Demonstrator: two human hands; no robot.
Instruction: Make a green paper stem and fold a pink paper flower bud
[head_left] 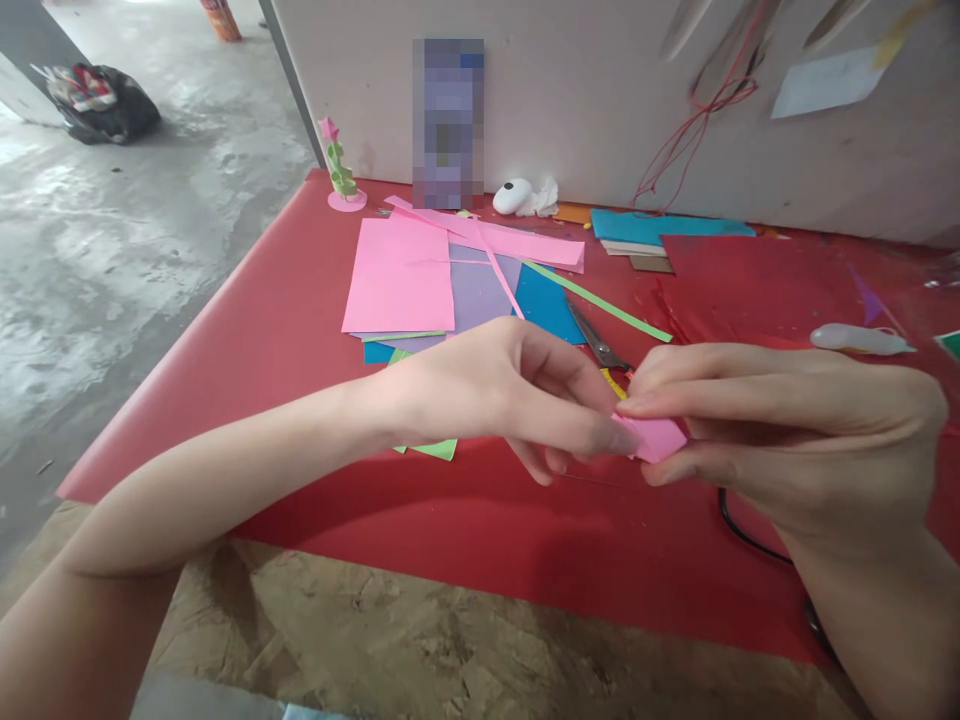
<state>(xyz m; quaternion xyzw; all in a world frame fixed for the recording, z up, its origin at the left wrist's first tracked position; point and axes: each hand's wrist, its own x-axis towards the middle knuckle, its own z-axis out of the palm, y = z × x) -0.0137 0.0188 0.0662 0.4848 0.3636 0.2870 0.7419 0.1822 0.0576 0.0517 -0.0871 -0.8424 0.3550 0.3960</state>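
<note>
A small folded pink paper piece [658,437] is held between both my hands, just above the red table cover [300,300]. My left hand [517,395] pinches its left corner with thumb and fingers closed. From the right, my right hand [780,425] grips the piece, fingers pressed over its top and thumb beneath. Scissors [596,340] lie just behind my fingertips, partly hidden by them.
Sheets of pink [401,275], purple and blue paper and a green strip [600,305] lie behind the hands. A paper flower on a stand [341,170] is at the back left. A glue bottle [859,338] lies to the right. A black cable [750,535] runs under my right wrist.
</note>
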